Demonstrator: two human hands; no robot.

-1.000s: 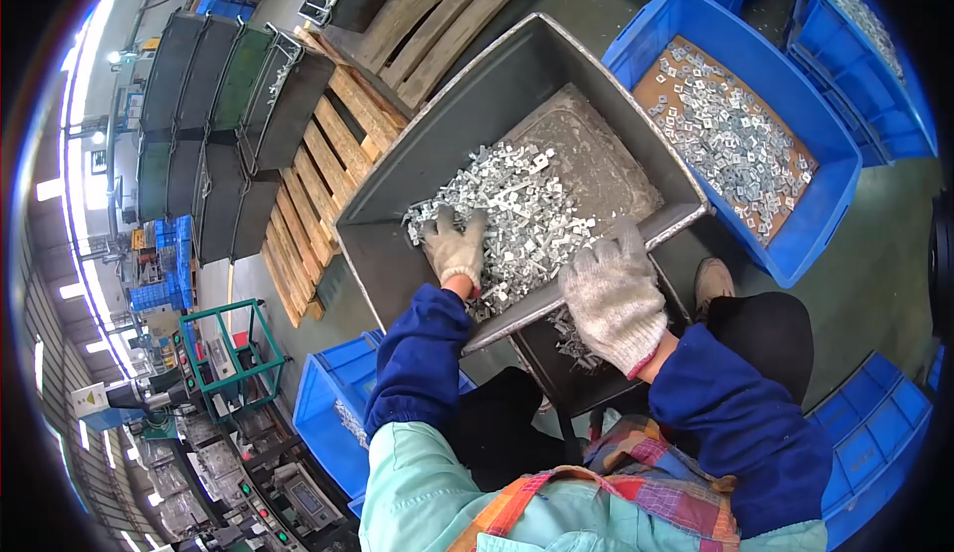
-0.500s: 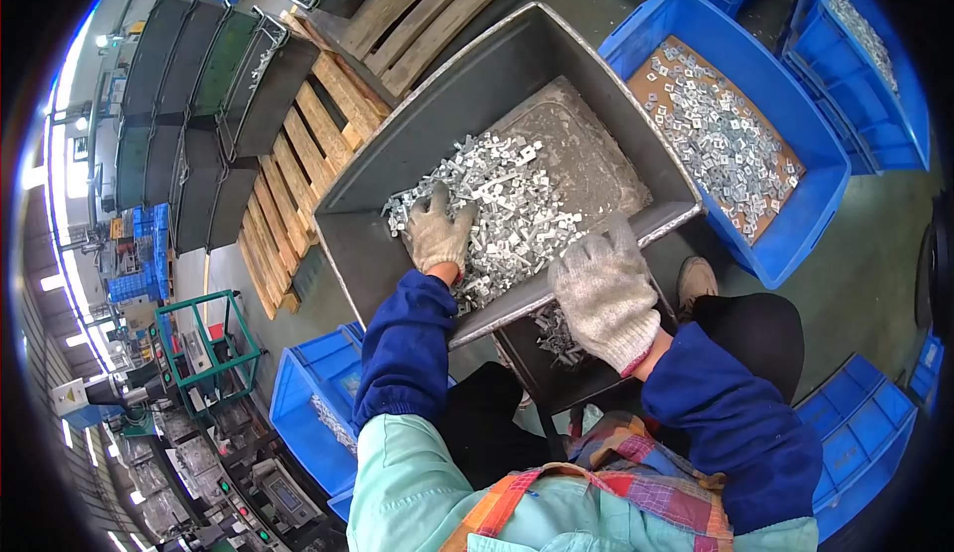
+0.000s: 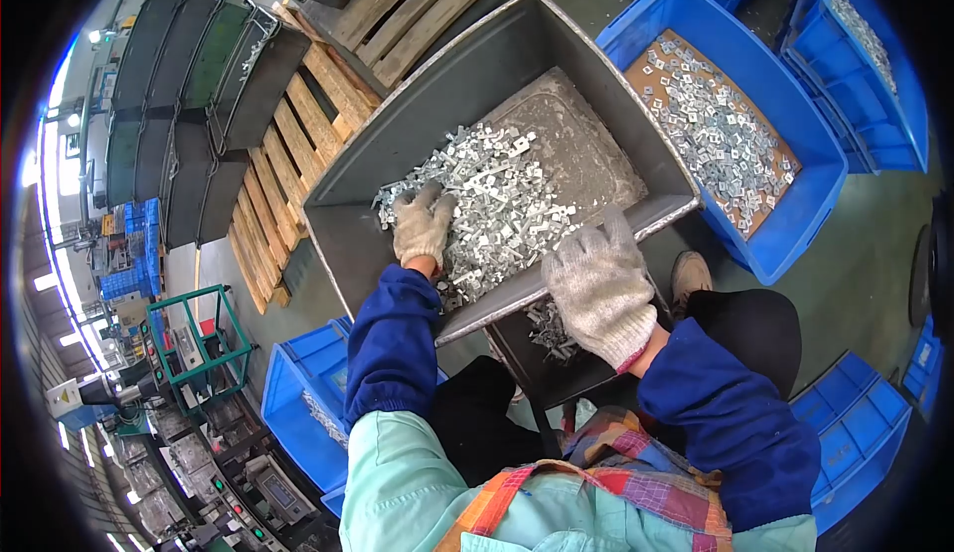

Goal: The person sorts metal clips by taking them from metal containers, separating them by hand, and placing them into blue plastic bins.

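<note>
Touching metal pieces is the left hand, a distant label illegible.

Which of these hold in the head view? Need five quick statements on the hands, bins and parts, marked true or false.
1. The left hand is at the pile of metal parts in the dark bin. True.
2. The right hand is at the dark bin's near rim. True.
3. Both hands are bare. False: each wears a pale glove.
4. The blue bin just right of the dark bin holds small square pieces. True.
5. The metal parts cover the dark bin's whole floor. False: a bare stretch of floor shows to the right of the pile.
</note>
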